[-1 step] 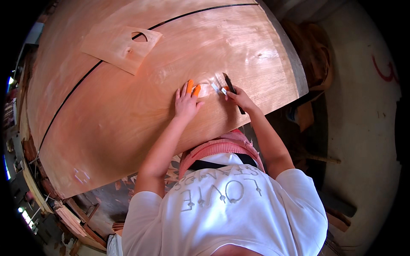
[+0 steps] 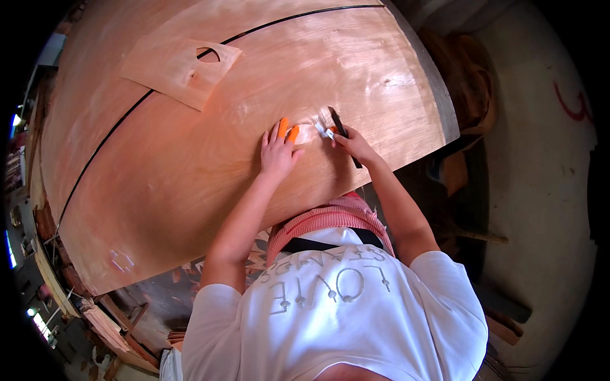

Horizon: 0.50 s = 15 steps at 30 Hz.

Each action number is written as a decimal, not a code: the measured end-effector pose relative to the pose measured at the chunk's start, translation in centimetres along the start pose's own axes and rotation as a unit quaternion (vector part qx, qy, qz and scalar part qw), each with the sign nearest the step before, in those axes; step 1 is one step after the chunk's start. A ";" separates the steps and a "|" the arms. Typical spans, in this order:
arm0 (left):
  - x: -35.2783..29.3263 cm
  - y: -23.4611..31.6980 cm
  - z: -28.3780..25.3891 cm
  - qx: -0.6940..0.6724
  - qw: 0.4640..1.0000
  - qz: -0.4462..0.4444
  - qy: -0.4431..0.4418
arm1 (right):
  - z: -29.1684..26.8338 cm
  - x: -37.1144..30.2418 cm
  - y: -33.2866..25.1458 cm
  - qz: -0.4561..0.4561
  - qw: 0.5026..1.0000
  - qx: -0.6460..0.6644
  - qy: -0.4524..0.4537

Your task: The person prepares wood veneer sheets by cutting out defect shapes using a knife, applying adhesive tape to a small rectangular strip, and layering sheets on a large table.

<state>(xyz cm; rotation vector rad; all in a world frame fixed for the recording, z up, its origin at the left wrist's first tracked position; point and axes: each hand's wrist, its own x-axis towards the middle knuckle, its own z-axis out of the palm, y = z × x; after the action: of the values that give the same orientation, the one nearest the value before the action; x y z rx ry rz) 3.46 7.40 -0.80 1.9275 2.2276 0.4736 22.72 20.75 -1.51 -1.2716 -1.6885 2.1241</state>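
Note:
A large reddish wood veneer sheet (image 2: 190,165) covers the work table. My left hand (image 2: 277,151) presses flat on it, with orange covers on two fingertips (image 2: 287,130). My right hand (image 2: 356,145) grips a black-handled cutting tool (image 2: 339,127), its tip against the sheet beside a small pale patch (image 2: 308,132) that lies between both hands. Something small and white sits under my right fingers; I cannot tell what it is.
A loose square veneer piece (image 2: 178,71) with a cut-out hole lies at the upper left, over a thin dark line (image 2: 114,134) that crosses the sheet. The sheet's right edge (image 2: 438,95) drops to a concrete floor (image 2: 540,190). Wood scraps and racks crowd the lower left (image 2: 95,317).

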 end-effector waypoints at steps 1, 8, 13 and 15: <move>0.0 -0.2 0.0 -0.006 1.000 0.003 0.005 | 0.9 0.6 -0.4 -0.004 0.999 -0.038 0.005; 0.4 -0.3 1.0 -0.009 0.999 0.002 0.046 | 6.4 5.5 -1.0 -0.032 0.977 -0.172 0.119; 0.7 -0.3 1.5 0.026 0.999 -0.001 0.022 | 7.1 6.0 -1.5 -0.011 0.954 -0.257 0.155; 1.0 0.1 1.3 0.053 0.999 0.001 -0.010 | 7.2 6.0 -1.6 0.002 0.951 -0.265 0.159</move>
<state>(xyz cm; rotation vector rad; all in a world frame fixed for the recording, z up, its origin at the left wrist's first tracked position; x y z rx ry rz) 3.78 8.53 -1.92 1.9759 2.2830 0.3408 13.44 19.53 -3.22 -1.6344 -2.1674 1.3955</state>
